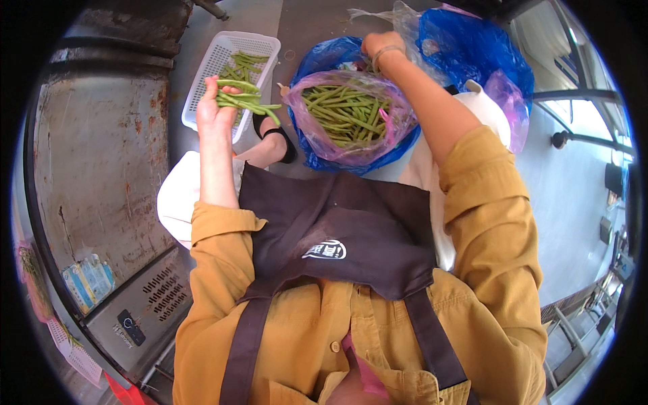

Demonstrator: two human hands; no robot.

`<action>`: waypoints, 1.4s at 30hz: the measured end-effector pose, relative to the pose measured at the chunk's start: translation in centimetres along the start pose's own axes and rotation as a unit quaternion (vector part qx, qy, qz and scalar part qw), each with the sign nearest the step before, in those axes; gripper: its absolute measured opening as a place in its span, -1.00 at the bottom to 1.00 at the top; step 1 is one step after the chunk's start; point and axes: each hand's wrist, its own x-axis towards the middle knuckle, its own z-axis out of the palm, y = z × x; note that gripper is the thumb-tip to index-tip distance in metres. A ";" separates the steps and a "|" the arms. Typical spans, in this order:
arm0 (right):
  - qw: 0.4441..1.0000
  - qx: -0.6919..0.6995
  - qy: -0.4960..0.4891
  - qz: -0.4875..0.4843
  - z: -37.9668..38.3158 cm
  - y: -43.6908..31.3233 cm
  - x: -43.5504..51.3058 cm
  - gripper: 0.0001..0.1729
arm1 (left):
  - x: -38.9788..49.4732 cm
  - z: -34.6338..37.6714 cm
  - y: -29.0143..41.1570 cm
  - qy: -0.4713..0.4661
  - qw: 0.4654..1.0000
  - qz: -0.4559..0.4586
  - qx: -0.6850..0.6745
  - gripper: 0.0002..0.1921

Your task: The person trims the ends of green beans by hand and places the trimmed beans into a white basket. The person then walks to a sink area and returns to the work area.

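My left hand (215,109) holds a small bunch of green beans (243,96) above the white perforated plastic basket (198,76). More cut or short green beans (244,63) lie inside that basket. In front of me a pink plastic bag (309,121), its mouth spread wide, is full of long green beans (347,116). It sits within a blue plastic bag (324,53) on the floor. My right hand (383,46), fingers curled, is over the far rim of the blue bag; whether something is pinched in it is hidden.
Another blue plastic bag (473,45), with a pink bag (501,101) against it, stands at the far right. On the left is a rusty metal cabinet (101,152). My foot in a black shoe (283,144) rests between basket and bags. Metal racks (577,96) line the right.
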 end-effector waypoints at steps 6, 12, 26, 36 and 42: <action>0.952 -0.270 -0.143 -0.036 5.8 3.1 2.5 -0.55 | 0.7 -1.3 5.8 -0.018 0.999 0.020 0.028 -0.80; 0.927 -0.372 -0.007 -0.042 9.3 2.6 3.0 -0.34 | 4.8 -2.1 11.1 0.014 0.971 0.085 0.223 -0.83; 0.890 -0.379 -0.151 -0.203 3.3 -0.8 0.3 -0.71 | 10.3 -5.0 2.4 -0.158 0.362 0.234 0.888 -0.29; 0.887 -0.288 -0.100 -0.346 -4.4 -3.6 -7.5 -0.86 | -2.2 0.4 -20.9 -0.527 0.359 0.305 0.707 -0.89; 0.890 -0.291 -0.149 -0.318 -7.3 -0.5 -10.7 -0.83 | -2.6 0.1 -26.7 -0.431 0.345 0.376 0.744 -0.91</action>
